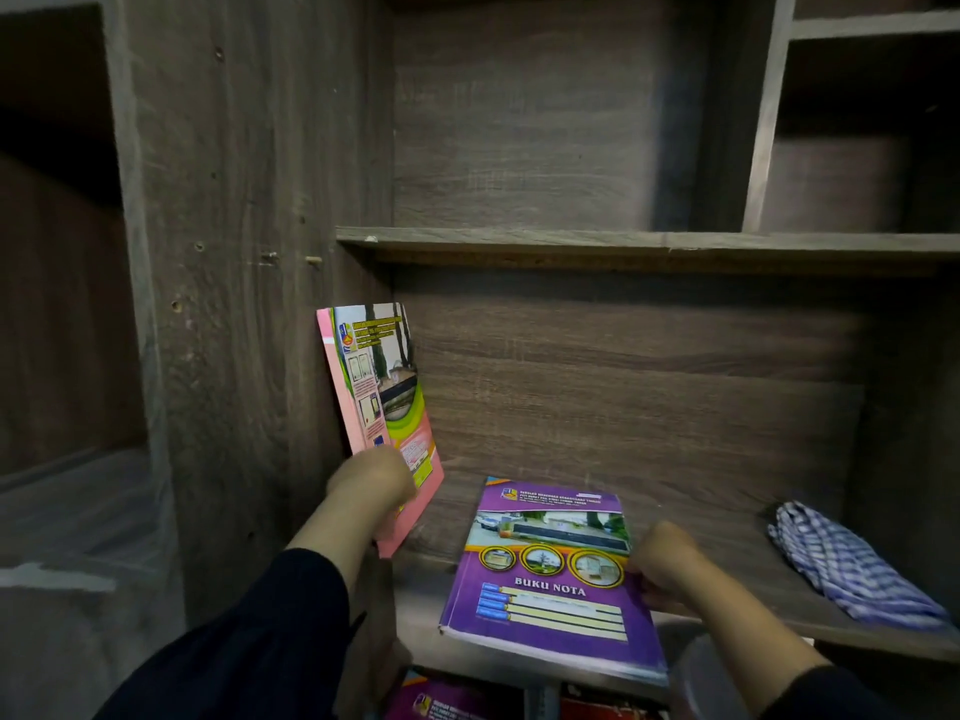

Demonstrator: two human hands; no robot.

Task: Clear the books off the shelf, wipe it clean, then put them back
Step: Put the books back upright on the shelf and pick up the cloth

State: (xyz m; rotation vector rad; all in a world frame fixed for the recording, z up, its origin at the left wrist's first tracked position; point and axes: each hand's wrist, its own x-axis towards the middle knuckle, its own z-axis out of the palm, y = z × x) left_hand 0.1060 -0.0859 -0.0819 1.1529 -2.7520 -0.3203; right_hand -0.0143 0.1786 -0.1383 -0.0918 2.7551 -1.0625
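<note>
A pink book stands tilted against the left wall of the wooden shelf. My left hand grips its lower edge. A purple book titled "BUKU NOTA" lies flat on the shelf, its near end hanging past the front edge. My right hand holds the purple book's right edge. Both my sleeves are dark.
A blue and white checked cloth lies bunched at the right end of the shelf. More books show in the compartment below. Another shelf board runs above. Open compartments sit at the left and upper right.
</note>
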